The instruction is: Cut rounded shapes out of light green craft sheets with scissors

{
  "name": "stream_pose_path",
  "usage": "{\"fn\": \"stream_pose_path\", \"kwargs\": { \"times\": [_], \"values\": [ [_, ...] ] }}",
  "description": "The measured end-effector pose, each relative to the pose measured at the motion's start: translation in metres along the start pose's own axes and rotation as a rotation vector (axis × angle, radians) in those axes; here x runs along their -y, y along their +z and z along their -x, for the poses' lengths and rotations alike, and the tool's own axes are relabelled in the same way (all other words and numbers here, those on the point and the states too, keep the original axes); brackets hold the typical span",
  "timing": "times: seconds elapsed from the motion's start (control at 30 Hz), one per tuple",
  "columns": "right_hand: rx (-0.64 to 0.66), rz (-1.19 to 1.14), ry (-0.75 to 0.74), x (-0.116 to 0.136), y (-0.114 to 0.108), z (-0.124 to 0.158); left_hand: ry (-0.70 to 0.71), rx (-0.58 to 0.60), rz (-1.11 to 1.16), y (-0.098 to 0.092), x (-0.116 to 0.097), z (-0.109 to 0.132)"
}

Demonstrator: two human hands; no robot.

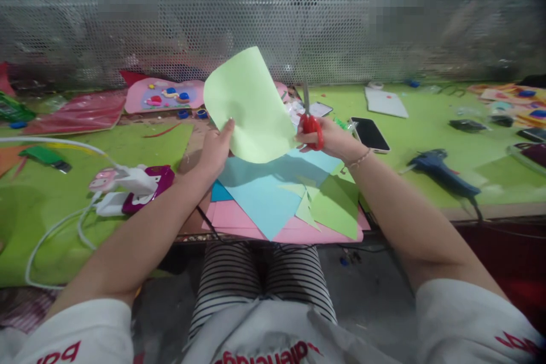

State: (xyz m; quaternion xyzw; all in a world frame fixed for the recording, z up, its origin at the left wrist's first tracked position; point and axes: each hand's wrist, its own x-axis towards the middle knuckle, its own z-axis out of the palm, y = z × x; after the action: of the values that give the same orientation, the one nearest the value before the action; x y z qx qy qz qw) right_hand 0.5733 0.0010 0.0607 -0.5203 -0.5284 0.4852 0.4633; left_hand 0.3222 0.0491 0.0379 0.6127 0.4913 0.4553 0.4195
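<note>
A light green sheet of paper (pixel 251 105) with rounded left corners is held up above the table. My left hand (pixel 216 148) pinches its lower left edge, thumb on the near face. Red-handled scissors (pixel 311 131) are in my right hand (pixel 330 139), blades pointing up, just right of the sheet. The right fingertips are at the sheet's lower right corner; whether they grip it I cannot tell. Below lie a light blue sheet (pixel 268 199), a green sheet (pixel 336 202), pink sheets (pixel 232 215) and pale green paper scraps (pixel 306 210).
A power strip (pixel 160 179) with chargers and white cables sits at left, near a green utility knife (pixel 45 156). To the right are a phone (pixel 370 135), a blue glue gun (pixel 443 173) and a white card (pixel 386 102). A perforated metal panel (pixel 273 17) stands behind.
</note>
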Motion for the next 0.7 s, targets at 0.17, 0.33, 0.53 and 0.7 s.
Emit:
{"fn": "stream_pose_path", "kwargs": {
  "times": [0.17,0.33,0.53,0.7],
  "values": [
    [0.014,0.003,-0.006,-0.002,-0.006,-0.002,0.023,-0.071,-0.019,0.000,0.000,0.000],
    [-0.042,0.019,-0.039,0.000,-0.015,-0.004,-0.026,0.055,-0.150,0.000,-0.009,0.010],
    [-0.062,-0.002,-0.129,0.001,0.005,0.002,-0.098,0.311,-0.180,0.001,-0.053,0.037],
    [-0.205,-0.006,-0.184,0.001,0.007,0.000,-0.105,0.327,-0.188,0.001,-0.061,0.040]
  ]
}}
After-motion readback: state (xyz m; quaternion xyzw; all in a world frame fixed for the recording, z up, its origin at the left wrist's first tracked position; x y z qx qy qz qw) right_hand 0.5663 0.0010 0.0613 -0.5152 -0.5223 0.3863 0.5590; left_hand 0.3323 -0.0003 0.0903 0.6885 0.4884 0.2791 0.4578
